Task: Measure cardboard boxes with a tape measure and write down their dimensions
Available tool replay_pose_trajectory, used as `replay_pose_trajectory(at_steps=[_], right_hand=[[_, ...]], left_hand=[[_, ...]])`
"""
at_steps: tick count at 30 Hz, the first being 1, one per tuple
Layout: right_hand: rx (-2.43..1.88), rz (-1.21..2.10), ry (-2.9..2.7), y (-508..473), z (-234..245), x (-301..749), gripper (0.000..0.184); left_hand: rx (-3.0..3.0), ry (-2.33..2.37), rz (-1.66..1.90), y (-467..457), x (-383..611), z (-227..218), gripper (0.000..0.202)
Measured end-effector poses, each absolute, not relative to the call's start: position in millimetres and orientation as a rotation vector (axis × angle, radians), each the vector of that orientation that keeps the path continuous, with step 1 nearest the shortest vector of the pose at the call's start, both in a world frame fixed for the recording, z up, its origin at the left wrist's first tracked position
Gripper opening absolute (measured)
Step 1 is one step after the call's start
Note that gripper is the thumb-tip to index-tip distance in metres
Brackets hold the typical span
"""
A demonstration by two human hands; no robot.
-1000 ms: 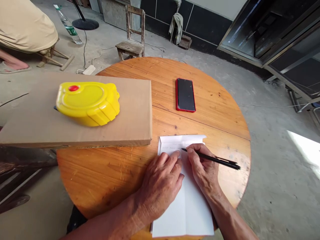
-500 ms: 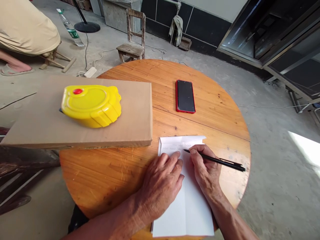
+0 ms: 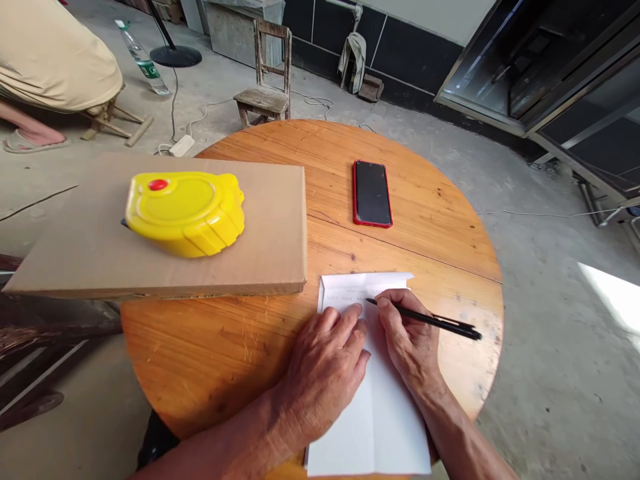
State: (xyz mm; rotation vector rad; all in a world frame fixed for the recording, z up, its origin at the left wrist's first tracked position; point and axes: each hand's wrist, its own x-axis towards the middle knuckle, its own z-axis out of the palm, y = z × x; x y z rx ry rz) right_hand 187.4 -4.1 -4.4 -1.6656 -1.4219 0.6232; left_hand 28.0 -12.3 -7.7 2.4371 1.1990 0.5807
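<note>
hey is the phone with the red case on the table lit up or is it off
It looks off: the phone lies face up, its front black, with nothing lit showing.

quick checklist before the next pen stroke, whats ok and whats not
1. Pen gripped in the right hand: ok.
2. Left hand resting on the paper: ok.
3. Paper free of creases: not ok, a fold line runs down it.
4. Pen tip touching the paper: cannot tell.
5. Phone clear of the paper: ok, it lies apart, farther back.
</note>
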Motion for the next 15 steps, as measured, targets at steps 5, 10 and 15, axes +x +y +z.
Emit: replay_pose_trajectory(at_steps=[5, 10, 15], right_hand=[[-1.655, 0.613, -1.433, -2.7, -3.8, 185.2, 0.016], [-1.652, 0.601, -1.416, -2.1, -3.2, 183.5, 0.016], [-1.651, 0.612, -1.435, -2.6, -1.3, 184.5, 0.016]], left_hand=[[2.427, 1.198, 0.578, -12.4, 27.5, -6.6, 0.024], [2.429, 1.191, 0.568, -12.5, 26.6, -6.9, 0.024], [2.432, 1.188, 0.564, -11.9, 27.0, -6.7, 0.025]])
